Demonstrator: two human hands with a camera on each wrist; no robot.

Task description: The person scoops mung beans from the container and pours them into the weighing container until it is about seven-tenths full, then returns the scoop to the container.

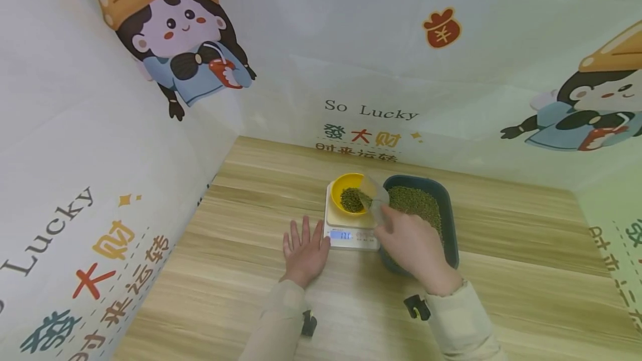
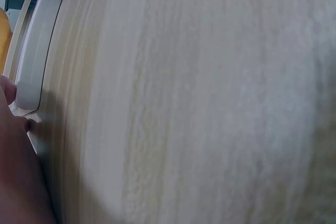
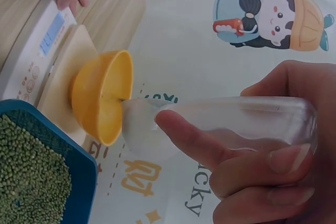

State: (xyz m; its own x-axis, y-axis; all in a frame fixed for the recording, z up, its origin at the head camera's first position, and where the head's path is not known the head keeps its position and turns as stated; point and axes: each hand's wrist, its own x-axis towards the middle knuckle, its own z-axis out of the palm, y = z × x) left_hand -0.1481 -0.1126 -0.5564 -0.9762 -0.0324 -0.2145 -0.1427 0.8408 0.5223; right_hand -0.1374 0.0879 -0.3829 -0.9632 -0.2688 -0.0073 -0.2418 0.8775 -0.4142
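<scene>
My right hand [image 1: 413, 244] grips a clear plastic scoop [image 3: 226, 116] by its handle, fingers curled round it in the right wrist view. The scoop's mouth tilts over a yellow bowl [image 1: 336, 195], right at its rim. Small green beans [image 1: 353, 200], which look like mung beans, lie in the bowl. The bowl stands on a white kitchen scale [image 1: 351, 243] whose display is lit. My left hand [image 1: 304, 252] lies flat on the table with fingers spread, its thumb at the scale's near left corner.
A dark blue bin [image 1: 453, 249] of green beans stands right beside the scale, under my right forearm and hand. Wood-grain table [image 1: 516, 238] surrounds them. Printed white sheets [image 1: 311, 43] rise behind and at both sides.
</scene>
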